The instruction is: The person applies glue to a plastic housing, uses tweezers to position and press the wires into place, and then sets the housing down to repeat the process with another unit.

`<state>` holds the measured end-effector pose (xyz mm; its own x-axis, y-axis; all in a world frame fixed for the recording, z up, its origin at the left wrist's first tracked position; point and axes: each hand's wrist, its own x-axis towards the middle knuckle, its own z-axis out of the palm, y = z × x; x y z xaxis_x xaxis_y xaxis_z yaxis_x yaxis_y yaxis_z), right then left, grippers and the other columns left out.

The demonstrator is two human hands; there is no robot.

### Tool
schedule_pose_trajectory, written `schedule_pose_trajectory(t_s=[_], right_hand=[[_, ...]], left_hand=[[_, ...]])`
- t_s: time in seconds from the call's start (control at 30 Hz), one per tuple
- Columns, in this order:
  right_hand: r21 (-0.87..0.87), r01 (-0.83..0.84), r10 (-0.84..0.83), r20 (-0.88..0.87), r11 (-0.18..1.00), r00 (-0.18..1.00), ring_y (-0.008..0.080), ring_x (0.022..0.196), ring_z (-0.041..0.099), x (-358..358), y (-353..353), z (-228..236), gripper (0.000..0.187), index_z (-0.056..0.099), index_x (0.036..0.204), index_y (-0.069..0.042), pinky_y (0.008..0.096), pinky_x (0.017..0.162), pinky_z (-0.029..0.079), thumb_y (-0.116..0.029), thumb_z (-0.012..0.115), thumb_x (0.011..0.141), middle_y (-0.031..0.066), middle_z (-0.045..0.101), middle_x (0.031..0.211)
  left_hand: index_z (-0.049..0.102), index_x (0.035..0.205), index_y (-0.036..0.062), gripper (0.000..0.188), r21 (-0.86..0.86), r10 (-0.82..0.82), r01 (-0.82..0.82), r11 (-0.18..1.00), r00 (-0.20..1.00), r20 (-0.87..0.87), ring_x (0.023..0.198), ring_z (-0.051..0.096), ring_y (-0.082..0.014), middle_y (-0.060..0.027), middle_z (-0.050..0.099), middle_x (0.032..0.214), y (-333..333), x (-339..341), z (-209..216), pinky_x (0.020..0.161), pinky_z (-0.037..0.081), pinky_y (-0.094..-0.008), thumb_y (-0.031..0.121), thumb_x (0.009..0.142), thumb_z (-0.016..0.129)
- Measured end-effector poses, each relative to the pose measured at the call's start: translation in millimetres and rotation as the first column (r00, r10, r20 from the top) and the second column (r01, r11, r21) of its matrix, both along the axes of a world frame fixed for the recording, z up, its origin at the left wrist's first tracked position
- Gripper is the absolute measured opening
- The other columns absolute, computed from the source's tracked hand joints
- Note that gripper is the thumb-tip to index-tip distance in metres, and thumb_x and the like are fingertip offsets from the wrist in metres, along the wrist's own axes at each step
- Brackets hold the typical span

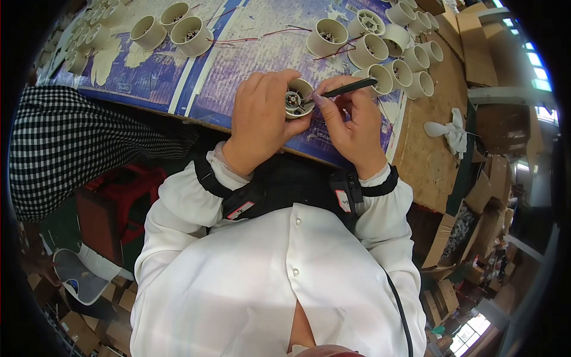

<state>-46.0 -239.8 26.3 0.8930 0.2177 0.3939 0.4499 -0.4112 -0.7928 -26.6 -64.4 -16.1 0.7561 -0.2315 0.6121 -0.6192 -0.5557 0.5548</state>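
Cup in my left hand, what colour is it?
The cup is off-white, clearest in head view.

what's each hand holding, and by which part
The left hand holds a white cup around its outer side; the right hand pinches a dark tool partway along, near its lower end.

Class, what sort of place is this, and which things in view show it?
Probably a small assembly workshop: cream cups with parts inside crowd the worktable, red wires lie among them, and cardboard boxes stand nearby.
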Motion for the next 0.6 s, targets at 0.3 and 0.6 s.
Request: schedule_pose_trajectory(t_s=[0.3,0.6], right_hand=[[-0.078,0.001,0.003,0.056,0.997,0.998,0.0077,0.073,0.059,2.7,-1.3,0.4,0.018,0.057,0.107,-0.002,0.0210,0.064,0.047,-0.002,0.066,0.092,0.0052,0.064,0.103],[-0.032,-0.026,0.026,0.009,0.999,1.000,0.0094,0.079,0.061,2.9,-3.7,0.2,0.020,0.056,0.110,-0.001,0.0221,0.066,0.049,0.000,0.065,0.092,0.0072,0.063,0.105]], left_hand=[[0.055,0.117,0.0066,0.068,-0.003,0.003,-0.003,1.000,1.000,0.002,0.089,0.056,-0.0320,-0.0097,0.061,0.098,-0.8,-0.2,0.9,0.077,0.043,-0.0420,0.014,0.057,0.086],[0.055,0.117,0.0069,0.067,0.003,0.001,-0.001,1.000,1.000,-0.006,0.089,0.056,-0.0319,-0.0095,0.062,0.099,0.0,-0.8,0.0,0.077,0.043,-0.0417,0.014,0.058,0.086]])
